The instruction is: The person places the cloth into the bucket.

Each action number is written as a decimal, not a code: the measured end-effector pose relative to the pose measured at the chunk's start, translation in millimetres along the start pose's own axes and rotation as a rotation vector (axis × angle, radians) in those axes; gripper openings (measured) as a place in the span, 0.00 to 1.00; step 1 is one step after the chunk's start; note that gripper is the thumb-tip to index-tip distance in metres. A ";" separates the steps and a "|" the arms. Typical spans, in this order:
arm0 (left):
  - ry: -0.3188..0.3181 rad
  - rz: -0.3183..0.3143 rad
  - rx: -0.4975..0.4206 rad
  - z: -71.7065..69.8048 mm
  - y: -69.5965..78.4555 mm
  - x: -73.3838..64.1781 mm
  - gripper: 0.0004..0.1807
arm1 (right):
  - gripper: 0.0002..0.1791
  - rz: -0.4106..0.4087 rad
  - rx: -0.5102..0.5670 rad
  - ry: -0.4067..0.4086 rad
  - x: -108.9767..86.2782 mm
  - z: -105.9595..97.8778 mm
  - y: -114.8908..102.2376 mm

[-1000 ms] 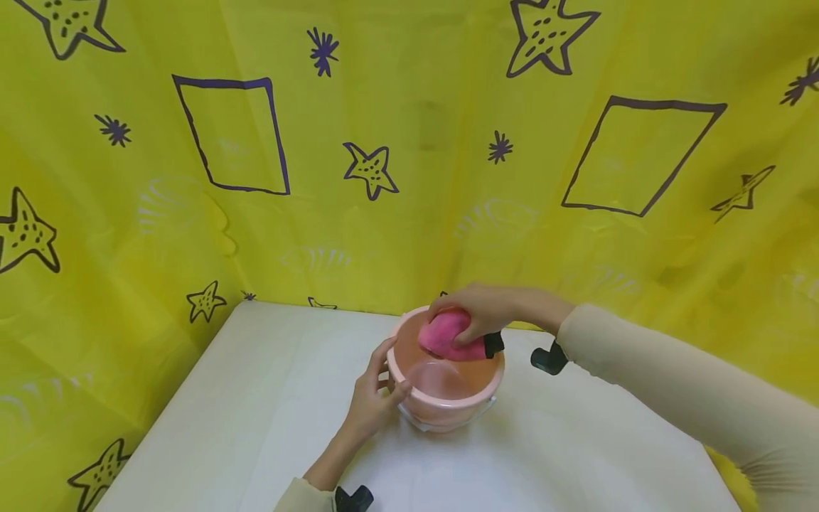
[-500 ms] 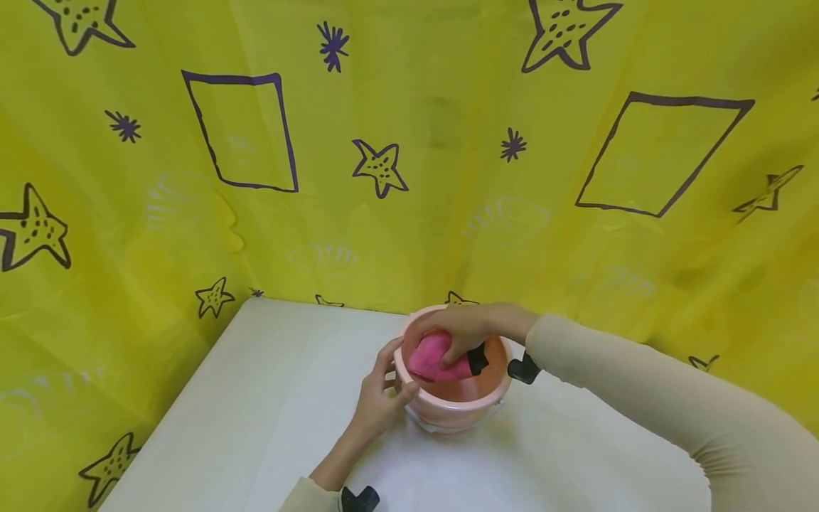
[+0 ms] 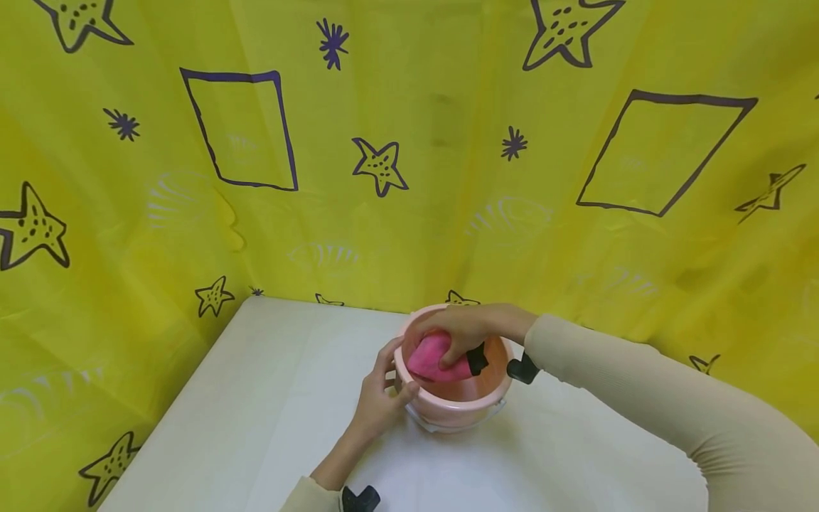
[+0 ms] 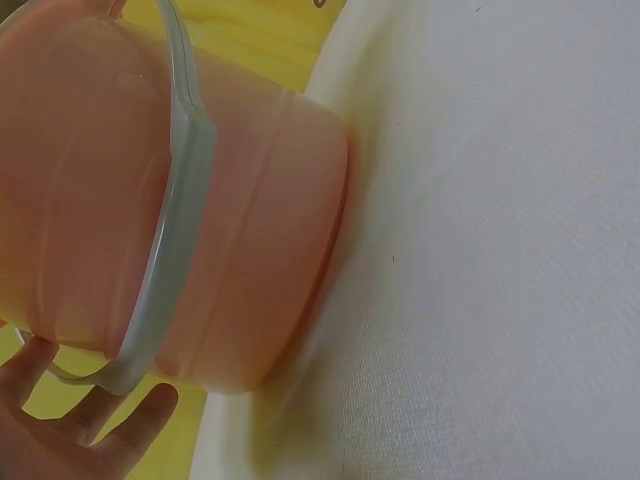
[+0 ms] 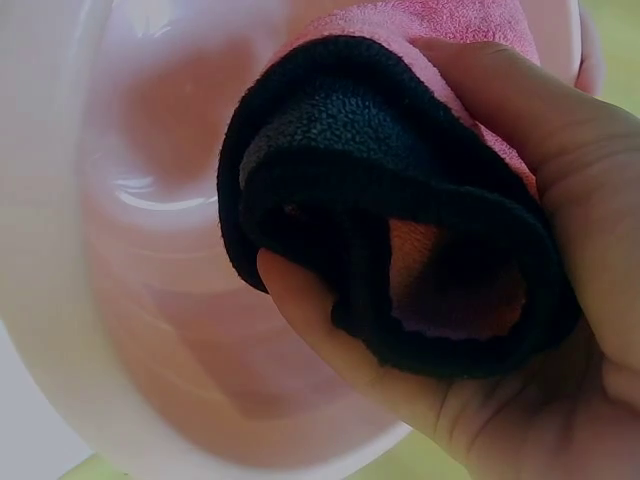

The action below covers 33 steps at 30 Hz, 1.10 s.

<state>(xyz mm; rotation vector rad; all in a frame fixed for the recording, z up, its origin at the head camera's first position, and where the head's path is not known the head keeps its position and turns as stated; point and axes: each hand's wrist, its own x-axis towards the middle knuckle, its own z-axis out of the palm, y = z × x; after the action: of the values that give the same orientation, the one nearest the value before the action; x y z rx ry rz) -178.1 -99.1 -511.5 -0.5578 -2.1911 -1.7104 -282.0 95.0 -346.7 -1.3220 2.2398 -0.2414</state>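
A pink bucket (image 3: 441, 412) with a white handle (image 4: 180, 220) stands upright on the table. My left hand (image 3: 379, 402) holds its left side, thumb over the near rim and fingers round the outer wall; in the left wrist view several fingertips show near the handle. Inside the bucket's mouth, my right hand (image 3: 457, 331) grips a bunched pink cloth (image 3: 431, 358) with a dark edge. The right wrist view shows the cloth's fuzzy texture and its black border (image 5: 400, 180) folded into loops, with thumb and fingers curled round it. Part of the inner wall is hidden behind hand and cloth.
A white table surface (image 3: 307, 370) lies under the bucket. Close behind it hangs a yellow curtain (image 3: 435, 235) with drawn starfish and frames, also running along the left side. Dark wrist camera mounts (image 3: 523, 370) sit on both wrists.
My right hand has brought the cloth lower and leftward, against the bucket's left inner wall. The view has shifted slightly. My left hand keeps its hold; the last half second shows almost no movement.
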 end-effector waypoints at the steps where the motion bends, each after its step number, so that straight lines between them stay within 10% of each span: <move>1: -0.001 -0.001 0.000 0.1 1.0 0.2 0.43 | 0.28 0.002 -0.002 0.001 -0.7 -0.1 -0.1; 16: -0.010 -0.021 -0.012 0.7 3.4 -1.0 0.42 | 0.44 0.095 0.119 -0.021 -24.4 -6.8 -9.7; 33: -0.023 -0.088 -0.020 0.4 8.7 -2.7 0.41 | 0.43 -0.010 0.112 0.228 -50.0 3.2 -14.2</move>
<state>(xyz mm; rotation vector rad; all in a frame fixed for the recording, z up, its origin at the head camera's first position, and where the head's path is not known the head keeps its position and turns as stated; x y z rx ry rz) -171.5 -97.1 -505.5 -0.4944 -2.2480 -1.7800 -250.2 130.9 -326.4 -1.3022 2.3672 -0.5370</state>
